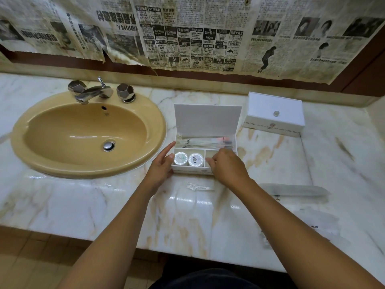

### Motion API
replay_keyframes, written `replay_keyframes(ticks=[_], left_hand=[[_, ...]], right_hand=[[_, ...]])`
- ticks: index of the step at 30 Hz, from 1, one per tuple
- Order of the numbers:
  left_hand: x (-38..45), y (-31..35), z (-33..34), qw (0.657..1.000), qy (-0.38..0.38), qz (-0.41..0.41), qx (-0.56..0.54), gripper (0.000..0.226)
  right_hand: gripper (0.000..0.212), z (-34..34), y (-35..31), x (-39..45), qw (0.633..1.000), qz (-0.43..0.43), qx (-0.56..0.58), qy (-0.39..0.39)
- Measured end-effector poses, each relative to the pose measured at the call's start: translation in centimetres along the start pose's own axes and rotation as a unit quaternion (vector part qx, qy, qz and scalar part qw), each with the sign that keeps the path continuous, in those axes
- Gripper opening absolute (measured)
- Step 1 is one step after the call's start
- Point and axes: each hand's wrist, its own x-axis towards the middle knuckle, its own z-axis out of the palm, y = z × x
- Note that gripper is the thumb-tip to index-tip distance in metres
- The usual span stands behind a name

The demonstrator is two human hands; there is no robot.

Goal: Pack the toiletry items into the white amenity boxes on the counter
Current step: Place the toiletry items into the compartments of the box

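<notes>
The open box (205, 155) stands mid-counter (83, 205), lid upright, beside the sink (87, 132). Left hand (161, 163) steadies its left wall, fingers relaxed. Right hand (227, 165) reaches into the front-right compartment, fingers curled; whether it pinches anything cannot be told. Keep the box braced; seat items flat beside the two round tins (188, 159). The closed box (274, 114) waits near the back edge, to the right.

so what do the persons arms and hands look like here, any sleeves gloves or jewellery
Both arms are bare from the frame's bottom edge to the fingertips: no sleeves show. The left hand and right hand wear no gloves, and no rings, watch or bracelet can be seen on either. Fingernails look short and unpainted, as far as the picture shows.
</notes>
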Motion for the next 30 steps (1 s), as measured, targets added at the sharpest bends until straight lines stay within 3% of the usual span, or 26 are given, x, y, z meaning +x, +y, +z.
replay_keyframes(ticks=[3, 6, 12, 15, 22, 25, 28, 30], left_hand=[[0.0, 0.0, 0.0, 1.000, -0.003, 0.004, 0.005, 0.040], [0.0, 0.1, 0.0, 1.000, -0.004, 0.005, 0.009, 0.038], [0.0, -0.1, 0.0, 1.000, -0.004, 0.010, 0.006, 0.037], [0.1, -0.1, 0.0, 1.000, -0.003, 0.017, 0.006, 0.037], [0.0, 0.0, 0.0, 1.000, -0.002, 0.011, 0.014, 0.038], [0.0, 0.0, 0.0, 1.000, -0.002, 0.006, 0.013, 0.037], [0.0, 0.0, 0.0, 1.000, -0.004, 0.004, 0.010, 0.037], [-0.1, 0.1, 0.1, 1.000, -0.004, 0.003, 0.008, 0.037]], right_hand=[[0.058, 0.4, -0.2, -0.5, 0.998, 0.003, -0.023, -0.051], [0.059, 0.7, -0.2, -0.7, 0.999, -0.015, -0.025, -0.032], [0.026, 0.6, -1.3, -1.2, 0.986, -0.096, 0.049, 0.128], [0.009, 1.4, -2.4, -2.3, 0.967, -0.170, 0.083, 0.169], [0.024, 5.6, -1.9, -3.2, 0.983, -0.183, -0.012, 0.001], [0.008, 6.9, -1.3, -3.5, 0.982, -0.179, -0.063, 0.002], [0.029, 7.5, -0.9, -3.5, 0.981, -0.167, -0.099, 0.012], [0.032, 7.4, -0.9, -3.5, 0.983, -0.160, -0.086, 0.022]])
